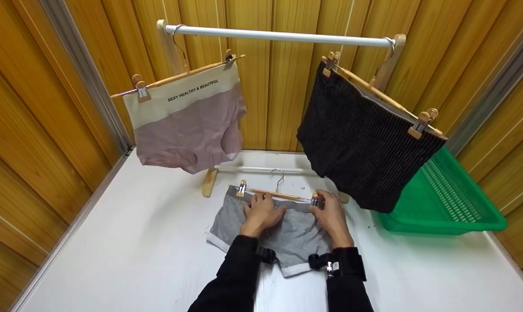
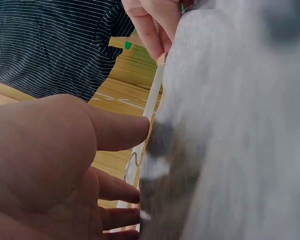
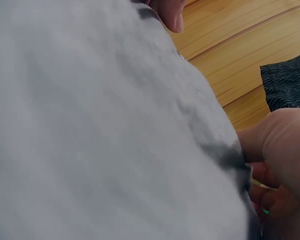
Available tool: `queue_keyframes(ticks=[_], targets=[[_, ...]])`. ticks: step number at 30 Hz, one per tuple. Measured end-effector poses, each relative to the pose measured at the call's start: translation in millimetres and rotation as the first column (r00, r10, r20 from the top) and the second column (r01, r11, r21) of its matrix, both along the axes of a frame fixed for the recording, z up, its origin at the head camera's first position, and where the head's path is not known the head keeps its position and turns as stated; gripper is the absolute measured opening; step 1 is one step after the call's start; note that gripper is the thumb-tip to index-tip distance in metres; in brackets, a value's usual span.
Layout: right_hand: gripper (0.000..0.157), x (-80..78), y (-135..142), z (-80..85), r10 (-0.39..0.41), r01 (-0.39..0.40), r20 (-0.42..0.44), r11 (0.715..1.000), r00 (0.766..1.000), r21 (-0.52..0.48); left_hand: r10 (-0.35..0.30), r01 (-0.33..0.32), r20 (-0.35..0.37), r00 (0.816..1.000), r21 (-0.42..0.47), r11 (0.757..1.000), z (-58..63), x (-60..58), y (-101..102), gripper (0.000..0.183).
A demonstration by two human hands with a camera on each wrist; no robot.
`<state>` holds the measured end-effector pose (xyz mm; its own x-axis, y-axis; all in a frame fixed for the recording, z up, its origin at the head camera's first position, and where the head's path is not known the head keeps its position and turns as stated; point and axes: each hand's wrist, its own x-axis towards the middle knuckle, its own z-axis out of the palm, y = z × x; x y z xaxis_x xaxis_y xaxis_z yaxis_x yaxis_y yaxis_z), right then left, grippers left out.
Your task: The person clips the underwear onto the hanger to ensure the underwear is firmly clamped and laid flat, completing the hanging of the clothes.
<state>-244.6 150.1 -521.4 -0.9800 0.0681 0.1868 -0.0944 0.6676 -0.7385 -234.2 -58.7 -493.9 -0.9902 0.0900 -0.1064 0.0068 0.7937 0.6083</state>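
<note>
Grey boxer briefs (image 1: 296, 227) with white leg hems lie on the white table, their waistband along a wooden clip hanger (image 1: 261, 192). The left clip (image 1: 242, 189) sits on the waistband's left corner. My right hand (image 1: 332, 216) pinches the right clip (image 1: 315, 199) at the other corner, thumb in front. On the waistband near the middle rests my left hand (image 1: 261, 214), its thumb pointing right. In the left wrist view, the left thumb (image 2: 122, 131) and fingers are nearly straight along the fabric's edge. Blurred grey cloth (image 3: 115, 125) fills much of the right wrist view.
A rack with a white rail (image 1: 278, 35) stands behind. From it hang pink-and-cream briefs (image 1: 187, 125) on the left and black striped shorts (image 1: 356, 130) on the right. A green plastic basket (image 1: 443, 226) stands at the right, partly behind the shorts. Wood-patterned walls enclose the table.
</note>
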Motion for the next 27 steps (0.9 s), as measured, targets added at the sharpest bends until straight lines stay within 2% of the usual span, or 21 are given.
queue_keyframes(ticks=[6,11,15,19,21,24,26,27], targets=[[0.033,0.1,-1.0,3.9,0.037,-0.033,0.011,0.976,0.999,-0.215,0.029,-0.029,0.0,1.0,0.042,0.999,2.5,-3.8,-1.9,0.064],[0.025,1.6,-0.4,7.1,0.117,-0.112,0.002,0.952,0.993,-0.285,0.045,-0.045,0.009,0.999,0.069,0.997,4.0,-6.1,-2.3,0.067],[0.025,2.5,-0.7,10.0,0.187,-0.186,-0.027,0.933,0.982,-0.308,0.057,-0.057,0.004,0.998,0.098,0.994,4.0,-6.4,-3.3,0.071],[0.039,4.8,-1.4,16.1,0.24,-0.235,-0.028,0.912,0.97,-0.337,0.066,-0.061,-0.022,0.998,0.165,0.984,6.1,-6.3,-5.7,0.073],[0.044,8.3,-2.2,25.1,0.271,-0.262,-0.025,0.9,0.962,-0.348,0.069,-0.06,-0.04,0.997,0.205,0.977,8.5,-6.3,-7.2,0.073],[0.041,10.9,-0.3,36.2,0.325,-0.32,-0.047,0.88,0.945,-0.351,0.064,-0.044,-0.064,0.996,0.276,0.96,12.1,-7.9,-8.8,0.071],[0.038,13.5,0.9,44.4,0.365,-0.363,-0.062,0.864,0.929,-0.347,0.06,-0.029,-0.073,0.996,0.362,0.932,13.9,-9.3,-9.4,0.069],[0.038,13.0,2.7,45.0,0.39,-0.392,-0.08,0.851,0.917,-0.348,0.054,-0.02,-0.069,0.996,0.42,0.907,14.7,-10.1,-9.5,0.067]])
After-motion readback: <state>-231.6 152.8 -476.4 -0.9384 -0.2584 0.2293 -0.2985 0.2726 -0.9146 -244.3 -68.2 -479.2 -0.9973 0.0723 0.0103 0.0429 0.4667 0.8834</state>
